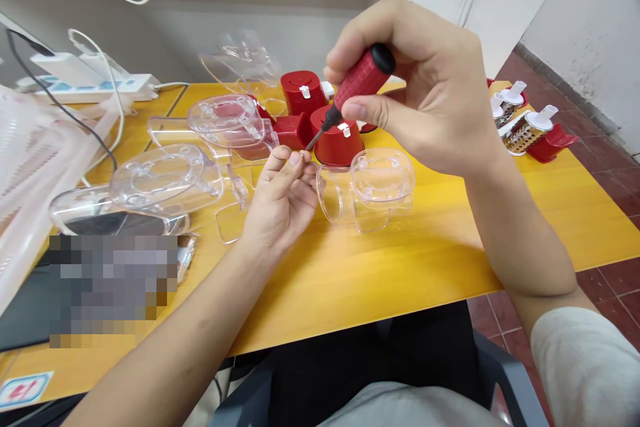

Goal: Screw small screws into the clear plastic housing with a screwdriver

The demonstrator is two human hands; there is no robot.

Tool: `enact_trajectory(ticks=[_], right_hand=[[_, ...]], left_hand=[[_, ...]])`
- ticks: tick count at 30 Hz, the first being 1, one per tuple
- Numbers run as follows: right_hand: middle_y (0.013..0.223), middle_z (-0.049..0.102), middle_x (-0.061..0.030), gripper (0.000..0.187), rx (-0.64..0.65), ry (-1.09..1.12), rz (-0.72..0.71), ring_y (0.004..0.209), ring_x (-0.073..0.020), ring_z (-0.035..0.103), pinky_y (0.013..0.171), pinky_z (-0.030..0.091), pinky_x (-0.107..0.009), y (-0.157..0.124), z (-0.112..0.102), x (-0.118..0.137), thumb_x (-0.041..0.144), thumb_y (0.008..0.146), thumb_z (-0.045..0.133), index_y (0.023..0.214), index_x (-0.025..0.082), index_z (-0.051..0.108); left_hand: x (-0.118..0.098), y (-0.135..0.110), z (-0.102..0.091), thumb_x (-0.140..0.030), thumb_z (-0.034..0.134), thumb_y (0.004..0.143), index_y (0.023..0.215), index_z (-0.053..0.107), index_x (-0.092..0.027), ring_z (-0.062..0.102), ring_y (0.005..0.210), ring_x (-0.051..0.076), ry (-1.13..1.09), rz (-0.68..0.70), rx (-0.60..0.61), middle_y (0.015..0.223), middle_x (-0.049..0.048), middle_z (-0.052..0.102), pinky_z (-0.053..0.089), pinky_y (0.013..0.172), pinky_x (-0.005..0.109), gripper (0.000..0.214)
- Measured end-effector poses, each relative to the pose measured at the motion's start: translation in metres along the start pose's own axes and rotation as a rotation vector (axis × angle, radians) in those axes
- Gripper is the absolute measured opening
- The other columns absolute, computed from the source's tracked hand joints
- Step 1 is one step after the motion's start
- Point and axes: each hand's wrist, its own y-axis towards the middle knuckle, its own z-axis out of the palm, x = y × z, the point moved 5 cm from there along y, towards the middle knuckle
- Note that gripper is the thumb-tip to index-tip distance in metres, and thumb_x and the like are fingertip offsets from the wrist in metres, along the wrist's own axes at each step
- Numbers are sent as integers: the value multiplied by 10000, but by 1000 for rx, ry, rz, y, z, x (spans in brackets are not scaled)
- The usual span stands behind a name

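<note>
My right hand [415, 80] is closed around the red and black handle of a screwdriver [363, 80], whose shaft slants down to the left. The screwdriver's tip meets the fingertips of my left hand [285, 197]. There, thumb and forefinger pinch a tiny metal piece that looks like a screw [303, 155]. Just right of my left hand a clear plastic housing [383, 180] lies on the table. Behind the fingertips stands a red cup-shaped part [337, 140] with a white tab.
More clear housings [165, 177] lie left on the yellow table [360, 280]. Another red part [301, 92] stands behind. Metal grater drums [527, 133] are at the right end. A power strip [100, 88] with cables sits back left, near a translucent basket [35, 167].
</note>
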Motion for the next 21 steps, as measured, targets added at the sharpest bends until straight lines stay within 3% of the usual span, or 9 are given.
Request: enact_trajectory(ticks=[6, 11, 16, 21], right_hand=[[1132, 803, -12, 248, -131, 86, -143, 1031, -104, 816, 947, 687, -215, 4, -6, 3, 409, 1002, 909, 1123, 202, 842], [1205, 802, -14, 363, -37, 18, -108, 1109, -87, 797, 1012, 685, -183, 2, 3, -2, 488, 1031, 890, 1203, 180, 805], [1195, 797, 21, 287, -60, 67, -11, 1087, -95, 787, 1045, 664, -224, -3, 3, -2, 495, 1037, 876, 1171, 247, 823], [1276, 825, -16, 212, 17, -15, 8, 1143, -122, 781, 1086, 663, -246, -1, 4, 6, 411, 1058, 828, 1180, 238, 806]], left_hand=[[-1, 0, -1, -44, 887, 1056, 922, 708, -245, 722, 719, 63, -13, 7, 0, 888, -49, 818, 610, 736, 147, 301], [0, 1, -1, -69, 854, 1080, 901, 666, -236, 700, 697, 73, 2, 1, -34, 865, -50, 805, 591, 712, 159, 309], [1, 2, -4, -60, 897, 1052, 918, 715, -242, 714, 726, 84, -2, -10, -7, 899, -43, 804, 584, 722, 181, 291], [2, 3, -5, -57, 851, 1085, 911, 715, -228, 705, 719, 75, -35, -5, -6, 893, -31, 793, 593, 726, 172, 280]])
